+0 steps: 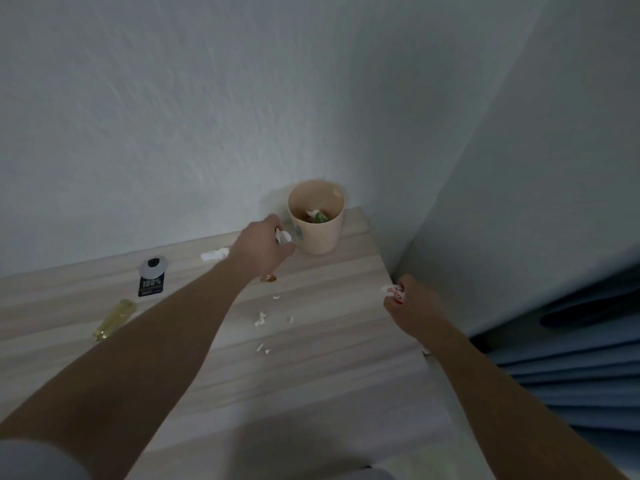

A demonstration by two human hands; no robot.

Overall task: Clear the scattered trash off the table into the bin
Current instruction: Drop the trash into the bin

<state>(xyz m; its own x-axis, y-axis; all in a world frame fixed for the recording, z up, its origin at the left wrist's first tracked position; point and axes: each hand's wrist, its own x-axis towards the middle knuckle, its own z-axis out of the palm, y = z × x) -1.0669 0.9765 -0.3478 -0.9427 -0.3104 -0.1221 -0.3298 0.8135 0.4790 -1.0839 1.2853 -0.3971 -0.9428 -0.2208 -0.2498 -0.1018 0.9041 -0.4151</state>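
Risk is that the white wad (284, 236) lands outside the bin (322, 237) if the left hand (261, 249), fingers clamped on it just beside the bin's wall, lets go below the rim, while the right hand (414, 304) pinches a red-printed wrapper (393, 292) at the table (329, 358) edge.

You have one bin (317, 233) at the far right corner of the tabletop (329, 358), one lighter (114, 319) and one black packet (151, 280) near its left edge, one tissue (214, 254) by its far edge, and five white scraps (260, 318). Your left hand (259, 252) holds one wad (284, 236), your right hand (414, 308) one wrapper (393, 292).
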